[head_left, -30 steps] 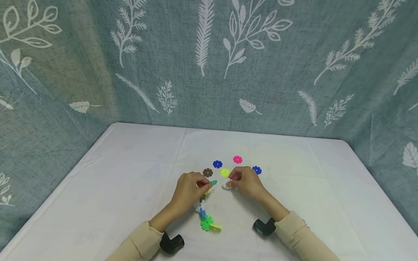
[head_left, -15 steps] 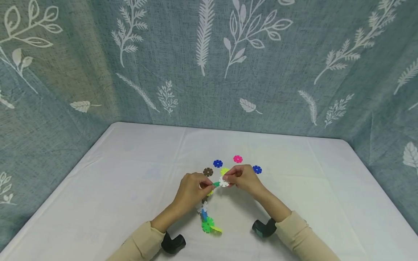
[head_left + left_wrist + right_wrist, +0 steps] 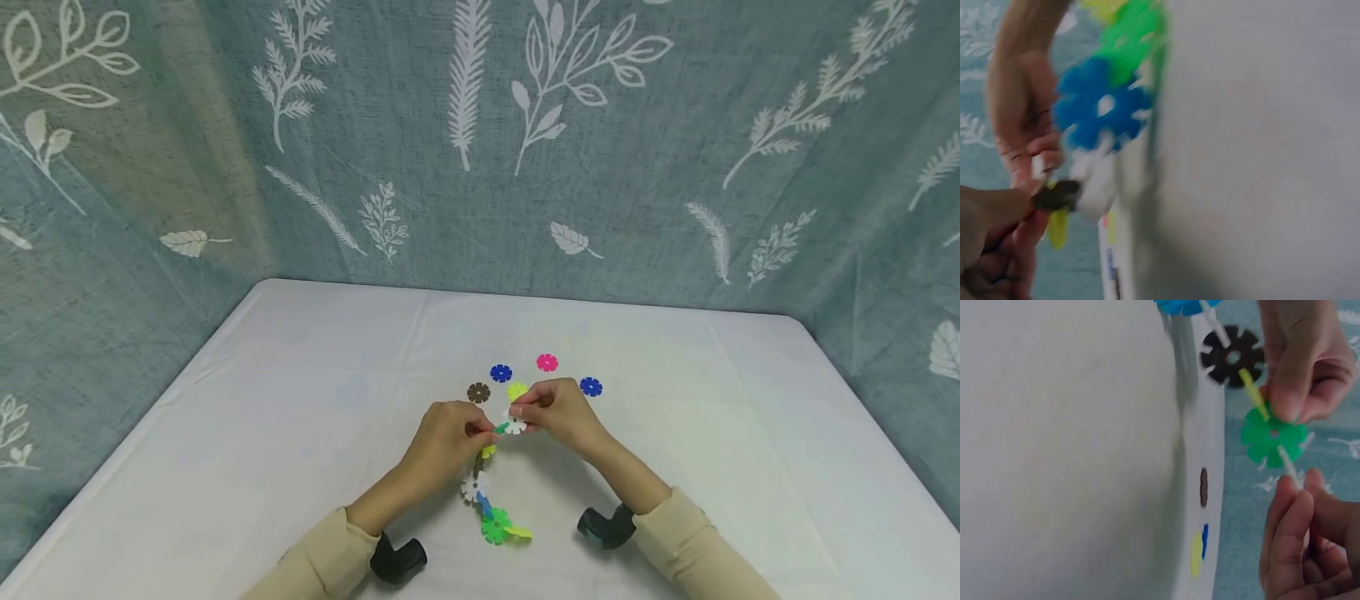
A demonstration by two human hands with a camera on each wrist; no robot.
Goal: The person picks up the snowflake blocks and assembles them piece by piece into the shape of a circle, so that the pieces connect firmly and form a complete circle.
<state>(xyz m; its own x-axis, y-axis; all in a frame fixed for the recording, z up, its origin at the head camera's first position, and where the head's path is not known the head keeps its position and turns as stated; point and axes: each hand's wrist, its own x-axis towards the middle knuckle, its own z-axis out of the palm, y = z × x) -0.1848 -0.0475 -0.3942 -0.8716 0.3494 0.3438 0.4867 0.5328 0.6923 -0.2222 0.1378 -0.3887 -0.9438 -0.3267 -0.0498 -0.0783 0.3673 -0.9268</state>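
White disc (image 3: 514, 424) pinched in the right hand (image 3: 558, 412) meets the chain (image 3: 487, 492) pinched by the left hand (image 3: 442, 437), mid-frame above the surface (image 3: 262, 433). Slots misaligned? It'll likely pop off.

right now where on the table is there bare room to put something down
The table lies bare on its whole left side and the far strip by the curtain, also right of the blue disc. Crowded: the middle, around both hands, the loose discs and the chain.
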